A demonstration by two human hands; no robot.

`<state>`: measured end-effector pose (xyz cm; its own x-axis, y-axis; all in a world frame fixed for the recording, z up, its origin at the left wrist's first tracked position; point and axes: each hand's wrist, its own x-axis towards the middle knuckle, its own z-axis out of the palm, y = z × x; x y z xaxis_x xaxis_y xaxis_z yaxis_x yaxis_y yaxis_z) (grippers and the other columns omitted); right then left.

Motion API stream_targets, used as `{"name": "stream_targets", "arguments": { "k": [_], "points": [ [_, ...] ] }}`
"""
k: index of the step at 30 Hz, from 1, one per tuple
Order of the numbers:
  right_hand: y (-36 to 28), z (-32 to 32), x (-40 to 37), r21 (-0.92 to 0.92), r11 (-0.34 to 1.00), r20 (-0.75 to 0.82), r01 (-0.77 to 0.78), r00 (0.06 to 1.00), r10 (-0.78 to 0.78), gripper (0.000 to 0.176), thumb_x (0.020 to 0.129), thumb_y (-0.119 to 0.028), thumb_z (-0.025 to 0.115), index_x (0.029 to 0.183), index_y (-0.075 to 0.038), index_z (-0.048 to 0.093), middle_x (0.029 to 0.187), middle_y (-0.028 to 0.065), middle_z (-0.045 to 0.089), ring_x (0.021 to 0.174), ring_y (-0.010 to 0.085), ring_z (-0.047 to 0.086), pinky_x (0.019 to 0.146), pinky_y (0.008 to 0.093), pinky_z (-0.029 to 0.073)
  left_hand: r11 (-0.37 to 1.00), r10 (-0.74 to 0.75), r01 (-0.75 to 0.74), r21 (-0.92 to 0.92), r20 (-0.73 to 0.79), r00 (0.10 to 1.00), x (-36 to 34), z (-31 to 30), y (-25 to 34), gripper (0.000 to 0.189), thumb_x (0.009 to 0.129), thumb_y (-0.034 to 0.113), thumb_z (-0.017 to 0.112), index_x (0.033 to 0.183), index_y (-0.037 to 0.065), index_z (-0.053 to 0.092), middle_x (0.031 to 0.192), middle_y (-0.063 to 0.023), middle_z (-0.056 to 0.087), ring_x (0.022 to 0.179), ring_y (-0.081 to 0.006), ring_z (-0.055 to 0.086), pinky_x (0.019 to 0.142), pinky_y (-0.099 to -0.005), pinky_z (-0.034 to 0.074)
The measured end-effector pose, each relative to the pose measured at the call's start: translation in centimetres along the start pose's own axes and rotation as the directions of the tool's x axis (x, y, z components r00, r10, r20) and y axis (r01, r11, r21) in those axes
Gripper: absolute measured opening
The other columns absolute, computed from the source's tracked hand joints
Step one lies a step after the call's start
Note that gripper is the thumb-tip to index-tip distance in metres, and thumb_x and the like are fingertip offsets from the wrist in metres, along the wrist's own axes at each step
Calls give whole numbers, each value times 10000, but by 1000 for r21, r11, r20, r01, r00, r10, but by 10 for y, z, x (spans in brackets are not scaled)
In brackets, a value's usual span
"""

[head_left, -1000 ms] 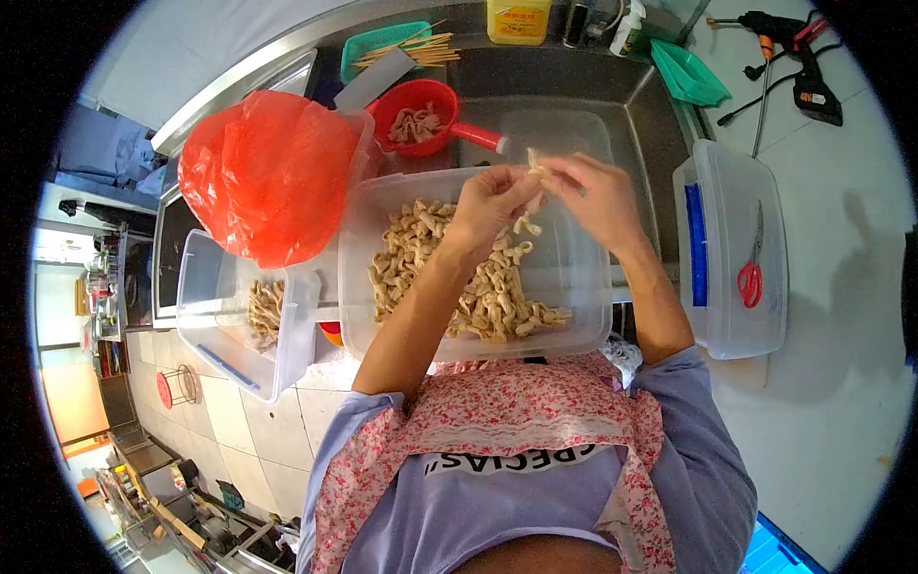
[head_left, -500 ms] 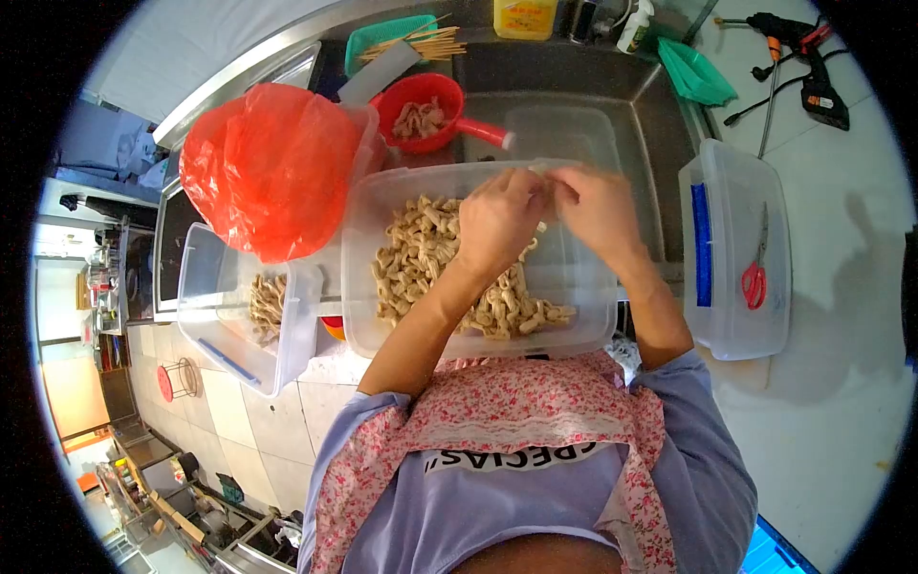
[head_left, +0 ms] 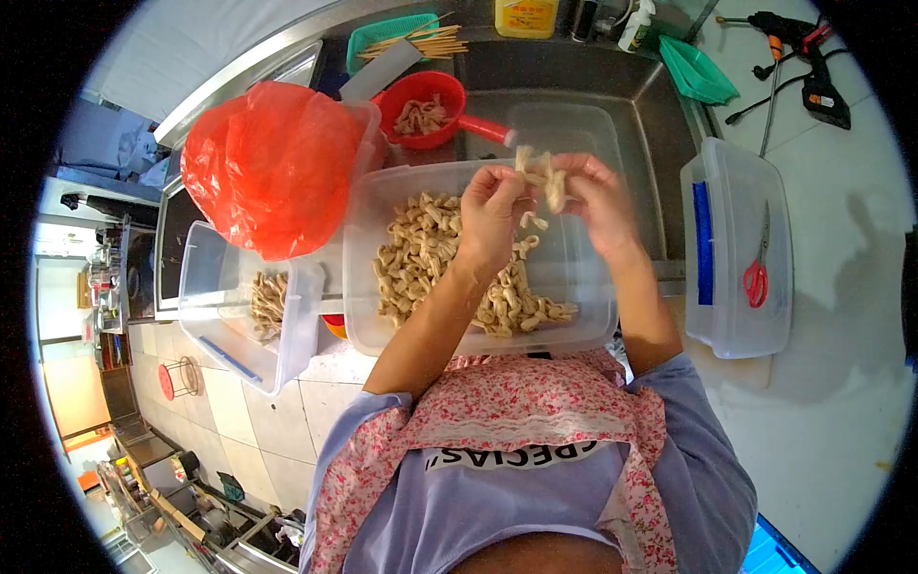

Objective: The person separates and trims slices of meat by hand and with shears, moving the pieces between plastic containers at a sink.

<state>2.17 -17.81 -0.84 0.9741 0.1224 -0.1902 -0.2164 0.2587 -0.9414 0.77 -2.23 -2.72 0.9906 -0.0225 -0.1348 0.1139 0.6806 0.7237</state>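
Observation:
Between my two hands hangs a pale, twisted intestine-like strip [head_left: 555,188], bunched into loops. My left hand [head_left: 491,212] pinches it from the left, thumb against fingers. My right hand [head_left: 602,209] grips its other side and is slightly blurred. A short end dangles below, beside my left fingers. Both hands are over the far part of a clear plastic tub [head_left: 583,258]. Inside the tub, a heap of similar knotted pale pieces [head_left: 419,251] covers the left and near side, partly hidden by my left forearm.
Beyond the tub is a red ladle-like bowl [head_left: 448,91] with pale strips. A red plastic bag [head_left: 268,172] bulges at left, above a smaller clear tub [head_left: 225,335]. Skewers [head_left: 435,43] lie over a green basket [head_left: 368,36]. Red-handled scissors [head_left: 755,282] rest on a clear container [head_left: 736,330] at right.
My hands have moved slightly apart and toward me. The pale strip, mostly hidden by my fingers before, now shows stretched between them.

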Motion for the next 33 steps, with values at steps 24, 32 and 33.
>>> {"name": "stream_targets", "arguments": {
  "k": [24,32,33],
  "points": [
    [-21,4,-12,-152,960,83,234,971,-224,238,813,-115,698,1022,-13,652,870,30,651,748,75,589,653,209,477,919,122,-207,337,255,959,-9,19,13,153,919,104,576,1033,4,599,914,-44,637,813,-96,587,768,-255,498],
    [-37,-13,-14,-135,957,37,256,967,-253,165,806,-118,699,936,-22,660,792,17,633,663,71,559,600,206,458,817,-290,11,577,395,872,0,5,16,233,947,246,544,1038,32,563,864,-17,601,779,-88,546,719,-265,453],
    [-41,-16,-15,-139,951,17,276,961,-277,163,807,-117,697,935,-22,661,783,16,631,662,71,559,601,206,458,813,-314,33,581,391,865,0,3,14,244,952,263,534,1040,36,557,860,-22,599,774,-90,546,723,-270,455]
  ]
}}
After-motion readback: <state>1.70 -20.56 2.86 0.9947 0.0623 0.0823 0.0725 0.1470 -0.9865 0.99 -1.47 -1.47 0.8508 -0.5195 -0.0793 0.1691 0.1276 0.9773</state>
